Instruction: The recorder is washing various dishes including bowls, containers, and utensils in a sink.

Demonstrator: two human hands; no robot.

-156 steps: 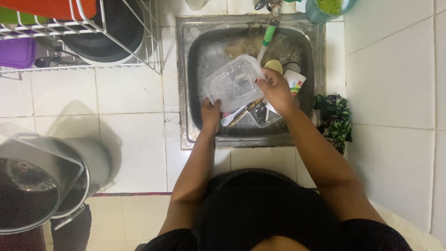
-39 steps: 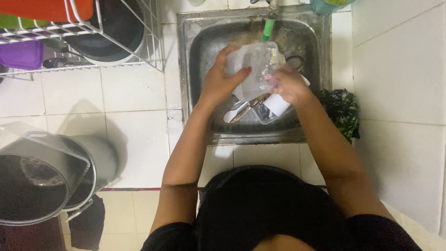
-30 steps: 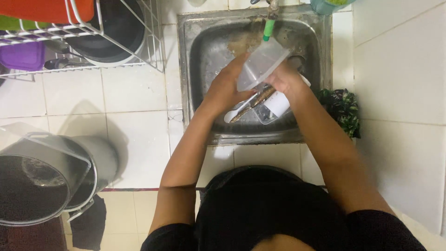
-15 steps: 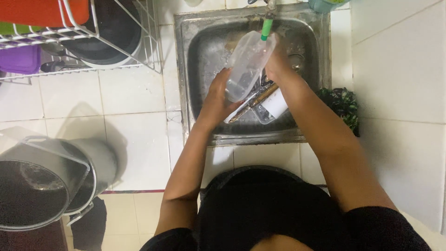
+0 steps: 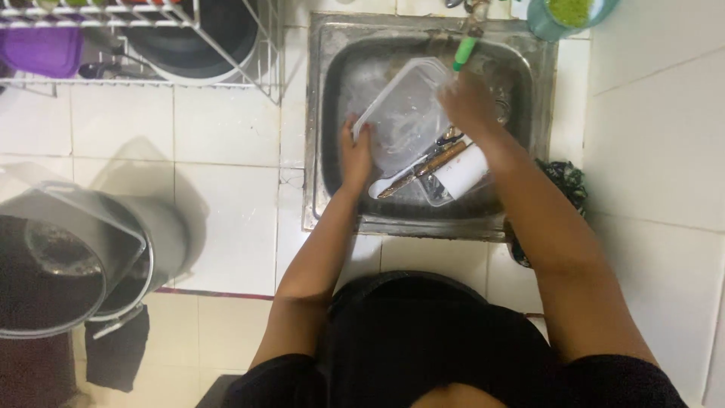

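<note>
Head cam looks straight down on a person in a dark top standing at a steel sink set in a white tiled counter. Both bare hands are on a clear plastic container that's tipped up on its edge inside the basin, open side facing the viewer — kind of cloudy and wet-looking. The left hand is wrapped around the container's lower left corner, fingers curled over the rim. The right hand is up at the top right edge of it, closed on that side, though it's a bit blurred so I can't make out the individual fingers.

Just above the right hand there's a tap with a green nozzle. Under the container, lying in the bottom of the sink, are a white spoon, some dark wooden-handled utensils and a white cup-like thing on its side, all touching or overlapping each other.

Off to the left — a wire dish rack with a purple tub and a dark pan in it. On the floor at lower left stand big grey buckets. Top right corner has a teal bowl with something green in it, and a dark patterned cloth sits right of the sink.
</note>
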